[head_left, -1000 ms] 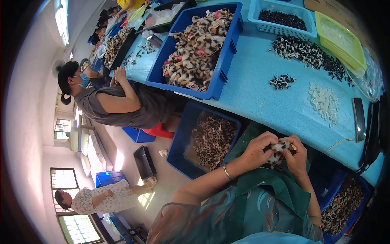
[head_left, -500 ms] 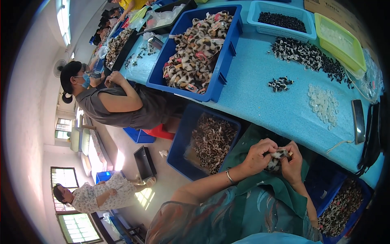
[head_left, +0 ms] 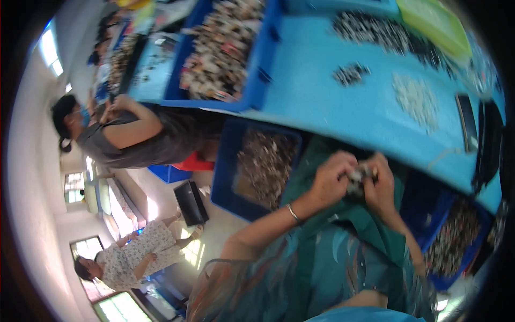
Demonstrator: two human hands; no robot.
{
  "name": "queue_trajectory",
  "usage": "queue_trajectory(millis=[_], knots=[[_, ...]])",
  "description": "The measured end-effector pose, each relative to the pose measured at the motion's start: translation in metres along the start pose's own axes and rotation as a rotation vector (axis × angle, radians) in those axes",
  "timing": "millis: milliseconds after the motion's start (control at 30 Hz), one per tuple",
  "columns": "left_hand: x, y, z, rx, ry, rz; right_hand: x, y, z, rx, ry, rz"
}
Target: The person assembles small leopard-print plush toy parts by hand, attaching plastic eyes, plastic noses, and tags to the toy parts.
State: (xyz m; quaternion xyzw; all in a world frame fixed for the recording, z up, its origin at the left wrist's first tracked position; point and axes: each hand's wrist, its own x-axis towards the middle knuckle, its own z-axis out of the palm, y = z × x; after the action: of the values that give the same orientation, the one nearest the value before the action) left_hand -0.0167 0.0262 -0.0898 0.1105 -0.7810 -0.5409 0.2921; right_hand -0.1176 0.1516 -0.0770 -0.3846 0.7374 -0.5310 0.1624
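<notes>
You are pinching a small dark part (head_left: 358, 176) between both hands over your lap, left hand (head_left: 328, 181) and right hand (head_left: 382, 188) closed on it, apparently fitting pieces together. The next move likely calls for steady fingertip pressure, keeping them aligned.

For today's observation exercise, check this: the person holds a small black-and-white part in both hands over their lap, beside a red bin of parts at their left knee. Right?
Not quite. In the head view the bin is blue, not red. The rest stands: left hand and right hand hold the small part over the lap.
</notes>
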Motion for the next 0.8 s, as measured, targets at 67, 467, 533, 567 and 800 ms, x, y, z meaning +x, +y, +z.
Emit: queue_trajectory(millis=[67, 467, 533, 567, 800], knots=[[0.010, 0.019, -0.006, 0.020, 0.002, 0.015, 0.008, -0.015, -0.012, 0.054, -0.017, 0.026], [-0.008, 0.038, -0.003, 0.027, 0.110, -0.068, 0.002, -0.009, -0.041, -0.138, 0.183, -0.503], [-0.008, 0.038, -0.017, -0.567, -0.114, -0.666, 0.004, -0.008, -0.041, -0.315, 0.195, -0.614], [-0.006, 0.040, -0.014, -0.613, -0.091, -0.655, 0.005, -0.009, -0.039, -0.313, 0.196, -0.615], [-0.001, 0.045, -0.009, -0.606, -0.050, -0.701, 0.004, -0.026, -0.048, -0.005, -0.133, -0.353]])
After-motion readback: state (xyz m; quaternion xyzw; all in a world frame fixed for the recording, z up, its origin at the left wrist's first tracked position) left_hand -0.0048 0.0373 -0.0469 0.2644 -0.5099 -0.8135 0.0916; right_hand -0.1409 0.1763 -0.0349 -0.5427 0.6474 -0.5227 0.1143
